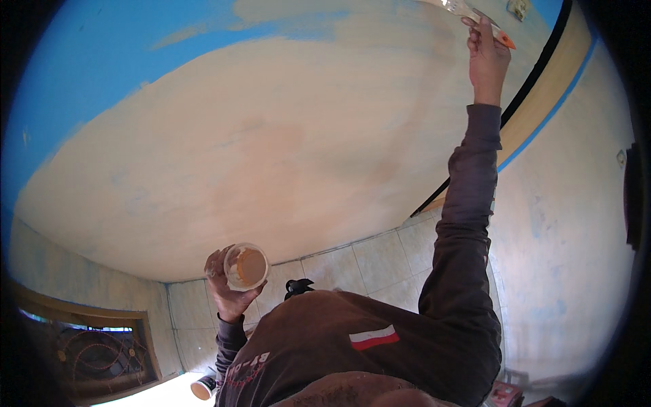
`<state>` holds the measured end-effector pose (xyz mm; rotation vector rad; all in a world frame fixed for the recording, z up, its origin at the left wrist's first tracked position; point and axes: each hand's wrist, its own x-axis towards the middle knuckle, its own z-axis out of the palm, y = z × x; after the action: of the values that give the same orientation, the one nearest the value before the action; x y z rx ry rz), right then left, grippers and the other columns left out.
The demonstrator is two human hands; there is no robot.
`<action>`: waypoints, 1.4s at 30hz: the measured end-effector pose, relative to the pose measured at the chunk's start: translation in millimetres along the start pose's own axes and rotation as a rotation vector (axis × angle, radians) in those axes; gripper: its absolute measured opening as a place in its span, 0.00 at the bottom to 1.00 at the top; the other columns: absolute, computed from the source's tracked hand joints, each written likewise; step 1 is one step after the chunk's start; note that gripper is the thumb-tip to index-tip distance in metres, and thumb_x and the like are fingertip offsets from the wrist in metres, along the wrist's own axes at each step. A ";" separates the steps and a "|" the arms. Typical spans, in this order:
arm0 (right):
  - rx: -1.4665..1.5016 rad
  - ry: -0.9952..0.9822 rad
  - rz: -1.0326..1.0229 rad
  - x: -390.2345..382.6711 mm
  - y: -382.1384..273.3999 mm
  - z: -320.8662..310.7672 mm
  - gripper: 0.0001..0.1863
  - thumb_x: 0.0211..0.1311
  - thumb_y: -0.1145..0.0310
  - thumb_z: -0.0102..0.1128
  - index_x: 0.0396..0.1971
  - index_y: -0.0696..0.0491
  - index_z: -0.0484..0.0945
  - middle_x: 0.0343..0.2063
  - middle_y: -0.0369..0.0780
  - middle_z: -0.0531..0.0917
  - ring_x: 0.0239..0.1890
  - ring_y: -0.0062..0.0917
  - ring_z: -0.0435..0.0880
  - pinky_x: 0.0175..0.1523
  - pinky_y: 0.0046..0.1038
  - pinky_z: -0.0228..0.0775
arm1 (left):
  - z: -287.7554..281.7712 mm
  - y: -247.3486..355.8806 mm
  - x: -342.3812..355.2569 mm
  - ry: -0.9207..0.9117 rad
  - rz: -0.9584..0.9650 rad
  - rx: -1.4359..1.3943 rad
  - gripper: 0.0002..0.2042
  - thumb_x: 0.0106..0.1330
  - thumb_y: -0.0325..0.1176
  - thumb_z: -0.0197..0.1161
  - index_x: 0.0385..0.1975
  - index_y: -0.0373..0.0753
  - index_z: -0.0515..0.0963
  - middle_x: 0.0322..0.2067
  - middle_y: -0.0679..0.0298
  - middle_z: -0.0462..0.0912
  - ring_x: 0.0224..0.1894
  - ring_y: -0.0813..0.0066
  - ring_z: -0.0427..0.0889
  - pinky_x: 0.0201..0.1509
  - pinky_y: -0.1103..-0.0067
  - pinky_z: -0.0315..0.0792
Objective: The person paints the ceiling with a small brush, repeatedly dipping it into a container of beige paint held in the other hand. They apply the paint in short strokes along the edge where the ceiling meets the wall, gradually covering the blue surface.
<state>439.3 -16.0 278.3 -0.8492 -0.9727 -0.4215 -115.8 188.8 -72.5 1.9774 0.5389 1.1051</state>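
Observation:
My right hand (485,51) is raised high at the upper right, its fingers closed round a paintbrush (466,9). The handle ends in an orange tip, and the bristle end runs to the top edge of the picture, so I cannot tell whether it touches the wall. Lower down, left of my body, my left hand (227,292) grips a clear plastic cup (247,266) with beige paint in it. In front of me the wall (305,156) is coated in thin, streaky beige, with bright blue showing along the upper left.
A black strip (542,61) and a wooden frame (536,112) edge the wall on the right. A small wall box (517,9) sits near the brush. Tiles (380,261) lie below. At lower left are a wooden-framed window (102,346) and a paint can (203,388).

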 end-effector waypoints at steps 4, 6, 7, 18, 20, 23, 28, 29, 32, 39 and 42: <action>-0.157 0.062 -0.076 4.2 -15.3 -24.5 0.16 0.73 0.62 0.65 0.46 0.62 0.85 0.28 0.34 0.83 0.27 0.11 0.73 0.30 0.16 0.61 | 4.2 1.1 6.1 0.002 0.001 -0.072 0.57 0.41 0.44 0.88 0.69 0.35 0.54 0.63 0.55 0.71 0.65 0.60 0.74 0.70 0.64 0.70; -0.355 0.153 -0.112 1.1 -24.0 -41.1 0.15 0.72 0.62 0.66 0.44 0.61 0.86 0.26 0.31 0.81 0.25 0.10 0.71 0.29 0.17 0.60 | 4.0 2.4 6.7 -0.009 0.003 -0.099 0.57 0.41 0.43 0.88 0.69 0.35 0.54 0.63 0.54 0.71 0.65 0.60 0.74 0.70 0.64 0.70; -0.360 0.183 -0.138 1.2 -25.4 -48.9 0.15 0.72 0.62 0.66 0.44 0.61 0.87 0.27 0.31 0.82 0.25 0.10 0.71 0.29 0.17 0.59 | 1.0 6.3 9.1 -0.031 0.056 0.049 0.57 0.41 0.42 0.88 0.69 0.36 0.54 0.63 0.54 0.71 0.65 0.60 0.74 0.70 0.64 0.70; -0.932 0.222 -0.565 -31.6 -12.4 4.7 0.16 0.73 0.61 0.64 0.40 0.62 0.87 0.30 0.35 0.86 0.29 0.13 0.79 0.36 0.19 0.72 | -4.9 6.4 7.6 -0.060 0.089 0.282 0.49 0.40 0.47 0.85 0.65 0.38 0.68 0.63 0.60 0.74 0.69 0.56 0.66 0.73 0.61 0.63; -0.981 0.155 -0.634 -46.3 -21.2 40.0 0.17 0.75 0.62 0.62 0.43 0.63 0.86 0.31 0.39 0.87 0.29 0.18 0.80 0.36 0.23 0.72 | 4.4 5.4 4.6 0.020 0.014 0.044 0.47 0.39 0.47 0.85 0.63 0.40 0.71 0.62 0.61 0.74 0.69 0.55 0.66 0.74 0.61 0.62; -0.984 0.084 -0.829 -59.9 -24.9 84.6 0.16 0.76 0.64 0.58 0.46 0.64 0.84 0.26 0.43 0.83 0.25 0.29 0.77 0.31 0.31 0.71 | 0.2 5.9 7.1 -0.020 0.038 0.127 0.46 0.39 0.47 0.85 0.62 0.40 0.72 0.63 0.61 0.74 0.69 0.55 0.65 0.74 0.62 0.61; -0.922 -0.027 -0.832 -85.1 -36.7 136.3 0.13 0.72 0.69 0.61 0.47 0.63 0.84 0.28 0.47 0.83 0.29 0.35 0.80 0.33 0.34 0.73 | -2.7 3.7 8.1 -0.066 0.079 0.268 0.46 0.40 0.46 0.86 0.62 0.40 0.72 0.64 0.61 0.71 0.69 0.55 0.65 0.75 0.62 0.60; -0.840 -0.021 -0.807 -89.7 -42.1 142.1 0.13 0.72 0.69 0.61 0.47 0.63 0.84 0.28 0.45 0.84 0.28 0.32 0.79 0.32 0.32 0.71 | -1.5 11.4 8.2 -0.054 0.078 0.286 0.45 0.40 0.45 0.86 0.62 0.40 0.72 0.64 0.61 0.70 0.69 0.56 0.65 0.76 0.62 0.60; -0.504 -0.017 -0.606 -91.9 -46.0 153.9 0.11 0.72 0.70 0.62 0.46 0.62 0.85 0.26 0.38 0.83 0.24 0.22 0.75 0.28 0.26 0.66 | 6.1 13.1 13.5 -0.042 0.070 0.263 0.45 0.41 0.44 0.86 0.62 0.40 0.71 0.63 0.60 0.70 0.70 0.57 0.64 0.76 0.64 0.59; -0.182 -0.123 -0.163 -51.5 -2.9 124.0 0.13 0.76 0.65 0.61 0.33 0.57 0.86 0.19 0.27 0.76 0.19 0.09 0.65 0.23 0.18 0.56 | 11.1 -0.5 6.2 -0.019 -0.076 -0.100 0.51 0.42 0.44 0.86 0.67 0.38 0.63 0.64 0.59 0.70 0.71 0.60 0.64 0.74 0.64 0.64; -0.231 -0.079 -0.083 -26.3 5.1 80.5 0.15 0.76 0.63 0.60 0.29 0.54 0.84 0.18 0.28 0.75 0.19 0.11 0.66 0.24 0.19 0.57 | 4.1 -9.5 6.3 -0.028 0.040 0.254 0.54 0.41 0.43 0.87 0.69 0.38 0.58 0.63 0.59 0.70 0.68 0.61 0.69 0.72 0.62 0.68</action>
<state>385.0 49.2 276.7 -1.0420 -1.0474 -0.5830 -108.9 197.0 -78.2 2.2276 0.6548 1.0745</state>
